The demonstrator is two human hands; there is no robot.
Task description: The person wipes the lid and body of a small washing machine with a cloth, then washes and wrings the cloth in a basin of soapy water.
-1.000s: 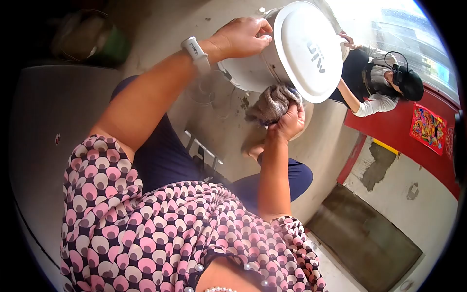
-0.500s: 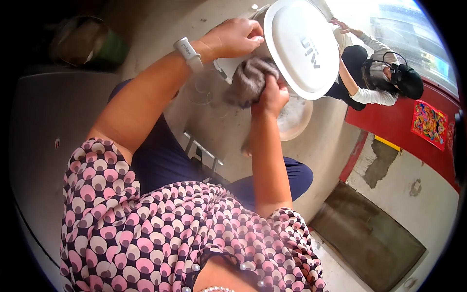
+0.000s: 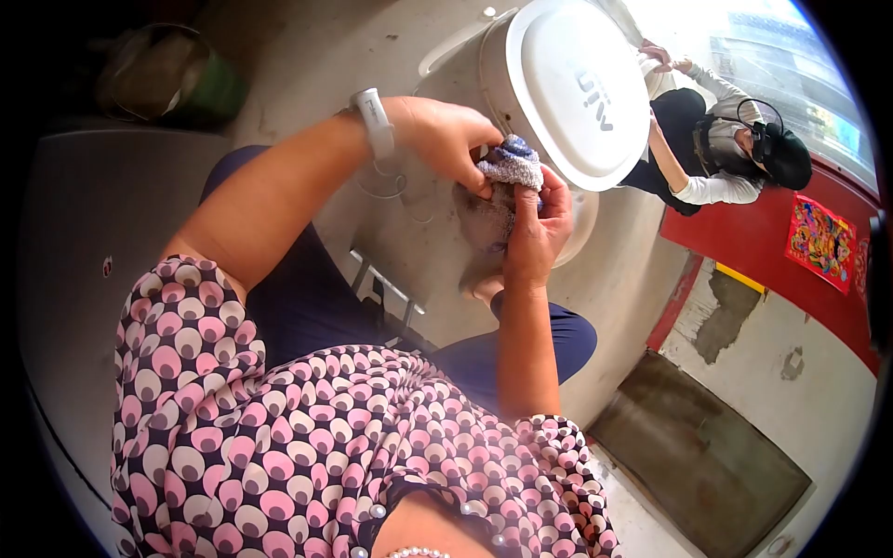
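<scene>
A damp-looking grey-purple cloth (image 3: 512,175) is bunched up between my two hands, its lower part hanging down. My right hand (image 3: 539,223) is closed around it from the right, thumb on top. From the left, my left hand (image 3: 442,139), below a white wristband, has its fingers bent and closed at the cloth's edge. Just beyond both hands stands a white lidded tub (image 3: 577,93) with dark lettering on its oval lid. Part of a pale round basin (image 3: 583,228) shows behind my right hand; the rest is hidden.
Another person (image 3: 707,139) in a dark cap crouches beyond the tub, hands near a pale item. A metal-framed stool or stand (image 3: 389,284) is between my legs. A green bucket (image 3: 209,88) stands far left, and a dark mat or panel (image 3: 702,451) is at lower right.
My left hand has moved from the tub's side down to the cloth and taken hold of it. My right hand has shifted slightly right, and the cloth is now gathered between both hands.
</scene>
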